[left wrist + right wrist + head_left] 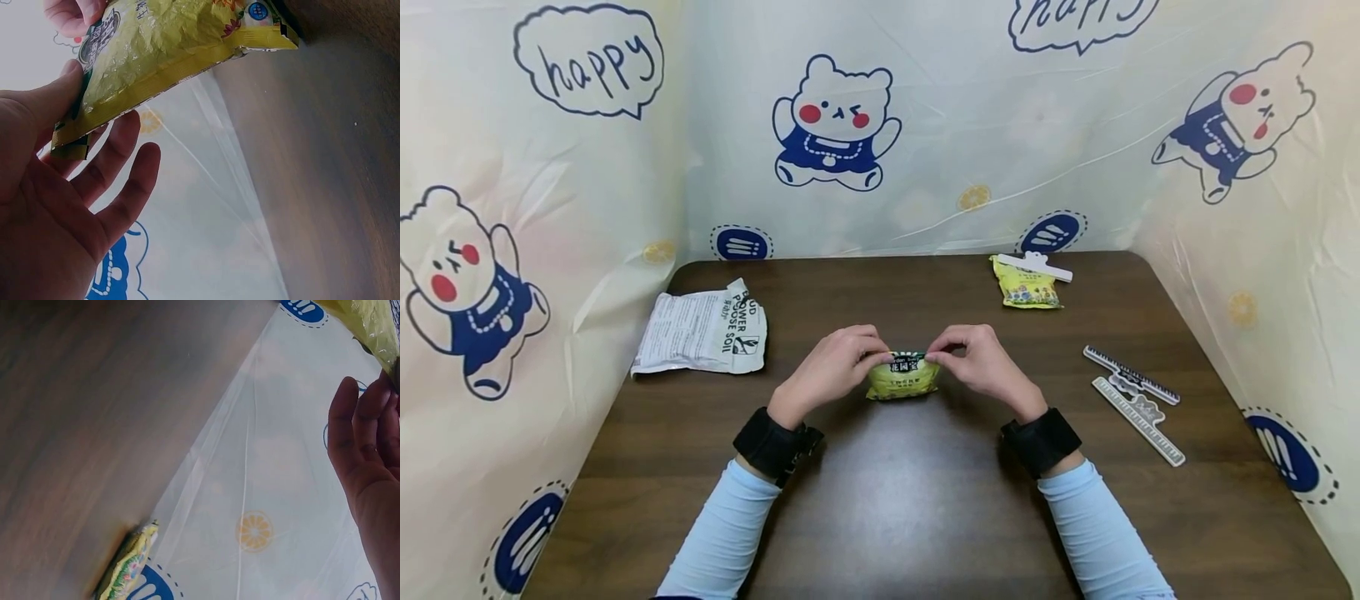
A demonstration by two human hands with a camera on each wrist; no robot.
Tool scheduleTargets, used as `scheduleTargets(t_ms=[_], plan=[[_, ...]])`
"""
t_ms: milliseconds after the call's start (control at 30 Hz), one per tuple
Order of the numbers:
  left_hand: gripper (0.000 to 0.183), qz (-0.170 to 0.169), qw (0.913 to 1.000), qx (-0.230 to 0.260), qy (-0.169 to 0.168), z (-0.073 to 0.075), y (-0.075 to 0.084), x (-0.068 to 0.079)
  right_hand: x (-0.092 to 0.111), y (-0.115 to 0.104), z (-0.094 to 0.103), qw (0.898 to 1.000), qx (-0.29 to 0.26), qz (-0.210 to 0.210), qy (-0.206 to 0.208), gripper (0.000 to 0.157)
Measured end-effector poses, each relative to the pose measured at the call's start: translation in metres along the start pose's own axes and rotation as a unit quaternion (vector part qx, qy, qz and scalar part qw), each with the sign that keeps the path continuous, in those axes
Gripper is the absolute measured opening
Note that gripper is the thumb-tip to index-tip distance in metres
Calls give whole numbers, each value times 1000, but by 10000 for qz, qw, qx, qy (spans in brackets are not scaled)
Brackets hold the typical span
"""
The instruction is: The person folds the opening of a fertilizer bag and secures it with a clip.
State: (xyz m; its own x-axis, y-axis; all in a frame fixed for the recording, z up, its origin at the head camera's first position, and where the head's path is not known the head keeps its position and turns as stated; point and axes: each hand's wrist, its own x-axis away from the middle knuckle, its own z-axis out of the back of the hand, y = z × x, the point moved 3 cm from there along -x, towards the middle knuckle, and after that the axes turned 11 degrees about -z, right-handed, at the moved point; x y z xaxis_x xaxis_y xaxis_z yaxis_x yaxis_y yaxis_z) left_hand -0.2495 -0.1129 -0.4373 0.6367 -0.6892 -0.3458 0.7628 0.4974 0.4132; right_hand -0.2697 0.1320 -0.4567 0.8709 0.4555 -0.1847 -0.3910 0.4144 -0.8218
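Note:
A small yellow-green packet (902,377) with a dark printed top stands on the table in front of the person. The left hand (838,364) pinches its upper left corner between thumb and fingers. At the upper right corner, the right hand (981,362) pinches the same top edge. In the left wrist view the packet (169,47) looks plump and crinkled, and the lower fingers of the left hand (69,181) spread away beneath it. The right wrist view catches just part of the packet (369,328) above the right hand (369,450).
A white soil bag (700,329) with a torn top lies at the back left of the brown table (910,500). At the back right, a white clip (1036,265) sits on another yellow packet (1028,287). Two long sealing clips (1138,421) lie on the right.

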Motion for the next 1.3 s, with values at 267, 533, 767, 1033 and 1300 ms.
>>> scheduleTargets(t_ms=[267, 533, 767, 1033, 1300], plan=[[13, 50, 9999, 71, -59, 0, 2, 0, 1, -1, 4, 9991, 130, -287, -286, 5], [13, 87, 10000, 12, -43, -1, 3, 0, 7, 11, 41, 9931, 686, -950, -54, 10], [13, 73, 10000, 5, -43, -1, 2, 1, 26, 38, 87, 9417, 2023, -2659, -397, 45], [13, 83, 9999, 24, -55, -2, 2, 0, 52, 55, 120, 8611, 2599, -4247, -1026, 70], [13, 117, 9999, 58, -49, -1, 2, 0, 60, 59, 129, 8338, 2181, -4971, -1006, 81]])
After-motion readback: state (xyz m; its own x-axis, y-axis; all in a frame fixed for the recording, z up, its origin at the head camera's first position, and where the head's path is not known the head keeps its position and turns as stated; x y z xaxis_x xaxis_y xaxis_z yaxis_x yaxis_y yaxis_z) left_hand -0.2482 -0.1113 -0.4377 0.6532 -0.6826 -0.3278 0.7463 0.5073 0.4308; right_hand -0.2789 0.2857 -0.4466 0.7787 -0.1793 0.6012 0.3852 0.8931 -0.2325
